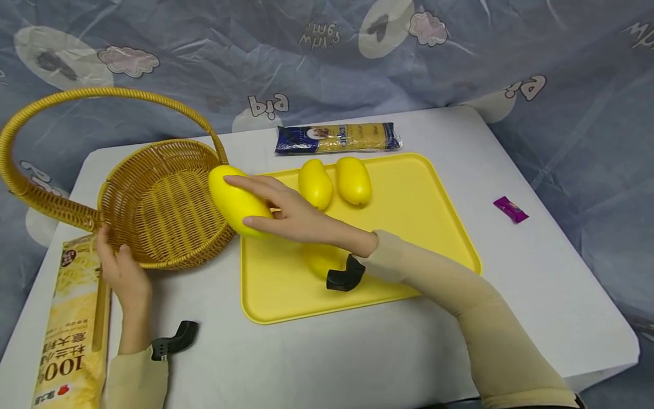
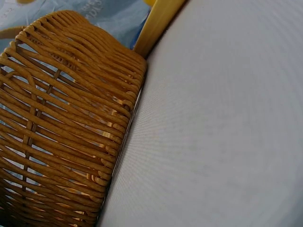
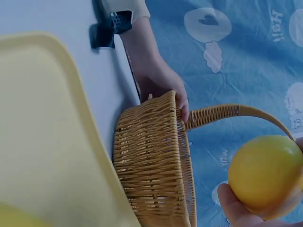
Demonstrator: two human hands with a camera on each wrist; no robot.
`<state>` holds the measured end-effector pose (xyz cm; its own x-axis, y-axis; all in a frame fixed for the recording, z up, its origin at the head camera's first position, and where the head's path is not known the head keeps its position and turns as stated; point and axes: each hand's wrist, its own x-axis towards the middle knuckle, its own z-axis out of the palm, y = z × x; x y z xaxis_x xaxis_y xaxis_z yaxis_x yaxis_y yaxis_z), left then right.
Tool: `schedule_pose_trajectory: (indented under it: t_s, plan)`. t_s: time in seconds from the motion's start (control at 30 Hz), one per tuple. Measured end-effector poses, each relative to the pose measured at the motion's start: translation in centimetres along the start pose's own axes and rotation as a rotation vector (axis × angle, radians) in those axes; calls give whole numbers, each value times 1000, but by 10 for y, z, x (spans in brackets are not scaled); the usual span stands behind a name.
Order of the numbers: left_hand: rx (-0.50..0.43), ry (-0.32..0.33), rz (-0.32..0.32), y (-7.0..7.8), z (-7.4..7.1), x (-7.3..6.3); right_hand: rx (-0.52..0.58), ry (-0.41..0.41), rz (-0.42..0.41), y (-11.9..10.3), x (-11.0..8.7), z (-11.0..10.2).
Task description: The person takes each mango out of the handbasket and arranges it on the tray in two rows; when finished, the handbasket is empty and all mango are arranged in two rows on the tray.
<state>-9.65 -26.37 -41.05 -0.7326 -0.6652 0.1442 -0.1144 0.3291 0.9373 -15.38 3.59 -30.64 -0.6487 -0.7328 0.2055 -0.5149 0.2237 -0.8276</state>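
My right hand [image 1: 288, 210] holds a smooth yellow mango [image 1: 236, 200] between thumb and fingers, above the tray's left edge and beside the basket's right rim. The right wrist view shows the same mango [image 3: 265, 175] raised off the table. At the near-left rim of the wicker basket [image 1: 174, 264], by the foot of its handle, my left hand [image 1: 125, 278] grips the edge with fingers curled over it. Only the basket's woven side [image 2: 71, 113] shows in the left wrist view. On the yellow tray [image 1: 409, 227] lie two mangoes, and another [image 1: 322, 261] is partly hidden under my right forearm.
A pasta packet [image 1: 337, 138] lies behind the tray. At the left, a long yellow noodle bag [image 1: 68, 335] lies beside the basket. A small purple wrapped sweet [image 1: 511, 209] is on the white table [image 1: 552, 284] at the right. The basket's tall handle [image 1: 117, 92] arches upward.
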Motion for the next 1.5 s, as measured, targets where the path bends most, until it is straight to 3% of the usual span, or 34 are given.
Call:
schedule_pose_trajectory:
  t_s: [0.17, 0.4, 0.7, 1.03, 1.27, 1.5]
  plan:
    - [-2, -5, -2, 1, 1, -1, 52, 73, 60, 6, -29, -9]
    - [6, -7, -3, 2, 1, -2, 209, 192, 95, 25, -67, -14]
    - [10, -7, -8, 1, 0, -3, 196, 272, 201, 45, -111, -25]
    - [6, 2, -6, 2, 0, -3, 232, 304, 275, 61, -149, -29]
    - [15, 0, -15, 0, 0, -1, 240, 280, 340, 70, -165, -31]
    - [13, -6, -7, -1, 0, 0, 214, 225, 342, 77, -174, -31]
